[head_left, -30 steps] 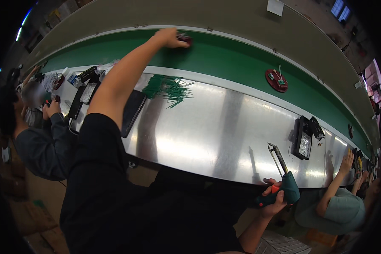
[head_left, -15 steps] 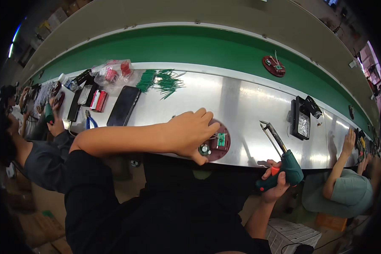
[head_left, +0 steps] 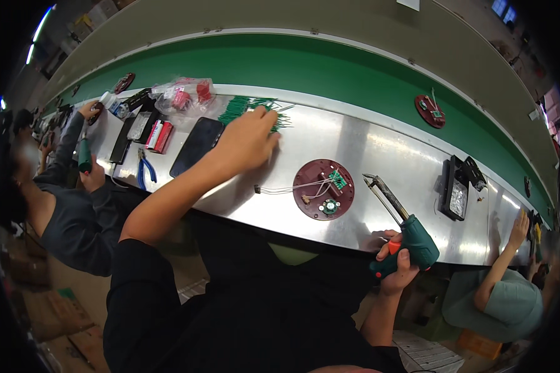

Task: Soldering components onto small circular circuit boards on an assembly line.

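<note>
My left hand (head_left: 250,138) is over the bundle of thin green wires (head_left: 235,109) near the back of the bench. Its fingers are bent together onto them, and what lies between the fingertips is hidden. My right hand (head_left: 399,264) grips a dark green soldering gun (head_left: 420,241) with a red trigger, index finger near the trigger. The gun's metal tip points up and left, apart from the dark red round disc (head_left: 316,208). That disc lies flat, bearing a green circuit board (head_left: 337,179), a round green-and-silver part and white leads running left to a small connector (head_left: 257,189).
A black phone (head_left: 197,146), blue-handled pliers (head_left: 145,169), a red-and-white box (head_left: 161,137) and a clear plastic bag (head_left: 182,94) lie left. Right stands a black tray (head_left: 457,189). Another disc (head_left: 430,112) leans at the back. Co-workers sit on both sides.
My left hand has left the red disc and moved left and back to the green wires, uncovering the disc's parts and leads. The soldering gun remains in my right hand.
</note>
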The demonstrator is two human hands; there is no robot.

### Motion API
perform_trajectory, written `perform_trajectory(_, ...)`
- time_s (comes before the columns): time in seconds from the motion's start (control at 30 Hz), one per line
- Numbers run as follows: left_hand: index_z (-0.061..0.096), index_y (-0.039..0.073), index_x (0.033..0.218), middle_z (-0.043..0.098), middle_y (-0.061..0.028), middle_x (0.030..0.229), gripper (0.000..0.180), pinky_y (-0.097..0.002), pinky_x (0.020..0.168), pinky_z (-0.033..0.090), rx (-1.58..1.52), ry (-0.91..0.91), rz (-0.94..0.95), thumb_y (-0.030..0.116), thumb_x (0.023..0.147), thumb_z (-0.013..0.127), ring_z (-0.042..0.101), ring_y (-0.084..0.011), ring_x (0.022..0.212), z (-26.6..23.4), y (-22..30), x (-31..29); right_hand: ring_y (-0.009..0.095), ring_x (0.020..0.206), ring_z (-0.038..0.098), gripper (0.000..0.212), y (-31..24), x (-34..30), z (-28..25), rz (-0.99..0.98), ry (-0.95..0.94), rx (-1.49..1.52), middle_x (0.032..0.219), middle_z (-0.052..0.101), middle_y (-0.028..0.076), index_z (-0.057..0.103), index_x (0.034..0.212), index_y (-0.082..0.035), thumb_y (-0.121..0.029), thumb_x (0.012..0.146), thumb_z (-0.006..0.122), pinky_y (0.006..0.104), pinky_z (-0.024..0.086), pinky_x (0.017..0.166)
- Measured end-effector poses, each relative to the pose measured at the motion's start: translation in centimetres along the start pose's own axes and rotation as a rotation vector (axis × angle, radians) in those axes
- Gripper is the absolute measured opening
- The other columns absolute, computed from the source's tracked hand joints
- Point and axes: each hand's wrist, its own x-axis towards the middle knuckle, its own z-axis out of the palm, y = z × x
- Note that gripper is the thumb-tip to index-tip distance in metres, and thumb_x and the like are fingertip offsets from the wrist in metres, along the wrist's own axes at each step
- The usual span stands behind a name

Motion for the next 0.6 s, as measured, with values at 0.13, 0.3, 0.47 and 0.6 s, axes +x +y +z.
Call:
perform_trajectory(0.13,0.068,0.005,0.099,0.064,-0.0157,0.107,0.014,-0.0482,0.089,0.051,0.052,0.035,0.176,0.010,0.087,0.072,0.064,-0.0381,0.104,0.0,-4.6,0.9,0.016,0.062,0.060,0.049,0.6,-0.1,-0.4,-0.006,-0.004,0.006,0.106,0.070,0.026,0.058,0.121,0.011,-0.032,0.099,0.058,0.0286,0.049,0.060)
perform_trajectory(0.3,0.068,0.003,0.094,0.063,-0.0148,0.110,0.007,-0.0450,0.092,0.050,0.050,0.132,0.315,0.008,0.089,0.068,0.061,-0.0357,0.107,1.0,-5.9,1.7,0.016,0.063,0.060,0.052,1.2,-0.2,-1.3,-0.019,-0.015,-0.032,0.102,0.069,0.026,0.055,0.123,0.009,-0.036,0.100,0.057,0.0296,0.049,0.064)
perform_trajectory(0.47,0.064,-0.002,0.098,0.062,-0.0183,0.116,0.014,-0.0443,0.094,0.049,0.195,0.196,0.376,0.004,0.086,0.062,0.060,-0.0362,0.105,0.3,-5.8,1.5,0.015,0.064,0.059,0.048,1.6,0.2,-1.1,-0.007,-0.036,0.003,0.101,0.068,0.026,0.055,0.121,0.008,-0.035,0.101,0.056,0.0274,0.048,0.063)
perform_trajectory(0.6,0.058,-0.001,0.100,0.062,-0.0201,0.112,0.014,-0.0451,0.092,0.048,0.084,0.174,0.362,0.003,0.087,0.060,0.060,-0.0372,0.102,0.4,-2.6,2.8,0.015,0.065,0.059,0.045,1.7,0.2,-1.9,-0.026,-0.037,-0.013,0.105,0.068,0.026,0.055,0.122,0.008,-0.033,0.103,0.054,0.0268,0.048,0.064)
